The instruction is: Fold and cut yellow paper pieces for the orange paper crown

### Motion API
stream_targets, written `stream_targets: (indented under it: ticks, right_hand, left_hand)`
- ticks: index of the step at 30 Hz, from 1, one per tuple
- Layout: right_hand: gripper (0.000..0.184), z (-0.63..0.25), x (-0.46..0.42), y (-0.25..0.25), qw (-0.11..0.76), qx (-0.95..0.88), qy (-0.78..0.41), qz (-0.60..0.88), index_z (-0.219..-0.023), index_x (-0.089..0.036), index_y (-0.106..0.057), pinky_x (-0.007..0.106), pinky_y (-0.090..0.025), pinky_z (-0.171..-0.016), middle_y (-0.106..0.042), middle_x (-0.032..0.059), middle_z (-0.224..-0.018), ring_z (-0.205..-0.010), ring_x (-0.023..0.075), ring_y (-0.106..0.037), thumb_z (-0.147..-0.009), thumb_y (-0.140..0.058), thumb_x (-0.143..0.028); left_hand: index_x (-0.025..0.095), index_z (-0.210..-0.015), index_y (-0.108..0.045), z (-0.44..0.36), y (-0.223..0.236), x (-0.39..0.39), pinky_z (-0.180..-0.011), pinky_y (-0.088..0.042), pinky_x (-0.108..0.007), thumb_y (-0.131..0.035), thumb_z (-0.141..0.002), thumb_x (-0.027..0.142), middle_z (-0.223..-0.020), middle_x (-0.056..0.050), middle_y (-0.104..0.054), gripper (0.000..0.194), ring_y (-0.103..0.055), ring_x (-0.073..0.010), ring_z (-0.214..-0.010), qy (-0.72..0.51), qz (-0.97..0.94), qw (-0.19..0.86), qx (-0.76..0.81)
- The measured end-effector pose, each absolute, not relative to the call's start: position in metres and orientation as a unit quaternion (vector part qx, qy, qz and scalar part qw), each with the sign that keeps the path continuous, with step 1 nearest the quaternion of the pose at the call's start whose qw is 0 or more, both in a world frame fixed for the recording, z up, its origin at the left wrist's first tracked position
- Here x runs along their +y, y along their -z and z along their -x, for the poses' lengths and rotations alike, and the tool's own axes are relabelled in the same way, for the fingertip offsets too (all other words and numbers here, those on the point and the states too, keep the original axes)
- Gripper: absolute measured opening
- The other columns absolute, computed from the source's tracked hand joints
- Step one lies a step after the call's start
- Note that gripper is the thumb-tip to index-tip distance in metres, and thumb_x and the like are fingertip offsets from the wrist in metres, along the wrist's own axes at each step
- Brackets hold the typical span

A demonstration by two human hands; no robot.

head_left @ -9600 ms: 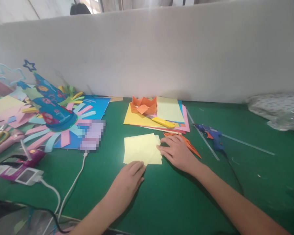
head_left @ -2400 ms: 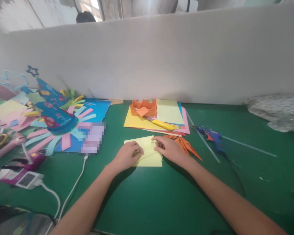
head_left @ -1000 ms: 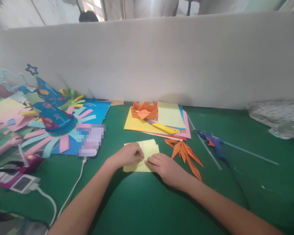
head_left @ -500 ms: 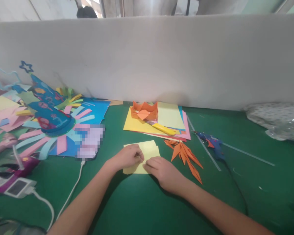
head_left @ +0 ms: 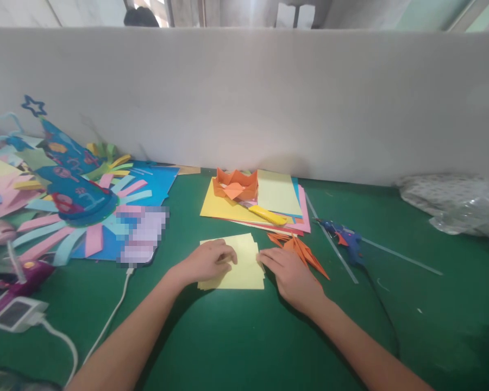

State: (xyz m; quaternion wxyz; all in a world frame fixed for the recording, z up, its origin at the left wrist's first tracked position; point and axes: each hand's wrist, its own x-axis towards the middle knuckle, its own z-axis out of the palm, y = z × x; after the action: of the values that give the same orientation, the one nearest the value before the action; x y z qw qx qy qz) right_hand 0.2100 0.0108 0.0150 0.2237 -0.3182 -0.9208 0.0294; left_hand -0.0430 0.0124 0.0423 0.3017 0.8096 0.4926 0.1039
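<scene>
A folded pale yellow paper (head_left: 242, 266) lies flat on the green table (head_left: 244, 336). My left hand (head_left: 206, 260) rests on its left part, fingers curled and pressing it down. My right hand (head_left: 289, 271) lies at the paper's right edge, fingertips pinched against that edge. Several orange folded paper points (head_left: 303, 251) lie just behind my right hand.
A stack of coloured paper sheets (head_left: 277, 198) with an orange folded crown (head_left: 234, 184) and a yellow cutter (head_left: 268, 215) lies behind. A blue glue gun (head_left: 346, 239) is to the right, a blue paper cone craft (head_left: 71, 184) and cables to the left. A white partition (head_left: 269, 98) closes off the back.
My right hand has slid from the paper's front middle to its right edge. The left hand stays on the paper. Over the earlier frames the sheet was folded smaller.
</scene>
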Motion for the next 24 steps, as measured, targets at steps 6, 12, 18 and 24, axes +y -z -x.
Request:
stream_targets:
  ticks: [6, 12, 18, 24]
  right_hand:
    - [0.056, -0.21, 0.0076, -0.015, 0.164, -0.947, -0.048, 0.272, -0.126, -0.016, -0.053, 0.043, -0.044, -0.092, -0.059, 0.0098, -0.125, -0.115, 0.0213, -0.05, -0.077, -0.035, 0.004]
    - [0.046, -0.2073, 0.0054, -0.0204, 0.185, -0.94, -0.062, 0.28, -0.118, -0.016, -0.059, 0.042, -0.046, -0.085, -0.063, 0.0126, -0.111, -0.104, 0.0225, -0.053, -0.082, -0.033, 0.001]
    - [0.038, -0.206, 0.0051, -0.0243, 0.204, -0.935, -0.07, 0.282, -0.109, -0.015, -0.062, 0.04, -0.046, -0.078, -0.063, 0.0119, -0.098, -0.093, 0.0222, -0.053, -0.085, -0.035, -0.003]
    - [0.035, -0.2116, 0.0085, -0.0207, 0.22, -0.928, -0.046, 0.296, -0.098, -0.015, -0.065, 0.039, -0.044, -0.079, -0.064, 0.0108, -0.091, -0.091, 0.022, -0.052, -0.084, -0.035, -0.002]
  left_hand:
    - [0.029, -0.102, -0.063, 0.0413, -0.0434, 0.0111, -0.071, -0.04, -0.025, -0.053, -0.078, 0.022, -0.091, 0.0, -0.06, 0.027, -0.056, -0.0155, -0.082, -0.103, -0.802, 0.3, 0.507]
    - [0.03, -0.101, -0.064, 0.04, -0.0441, 0.0105, -0.066, -0.039, -0.023, -0.053, -0.077, 0.021, -0.083, 0.001, -0.058, 0.028, -0.055, -0.0142, -0.075, -0.11, -0.796, 0.297, 0.515]
    - [0.029, -0.101, -0.065, 0.0396, -0.0443, 0.0101, -0.064, -0.038, -0.023, -0.054, -0.077, 0.022, -0.081, 0.001, -0.058, 0.027, -0.055, -0.0145, -0.074, -0.109, -0.798, 0.293, 0.516]
    - [0.029, -0.103, -0.065, 0.0406, -0.0424, 0.0099, -0.072, -0.041, -0.025, -0.052, -0.078, 0.021, -0.089, -0.001, -0.061, 0.029, -0.056, -0.016, -0.082, -0.111, -0.8, 0.296, 0.511]
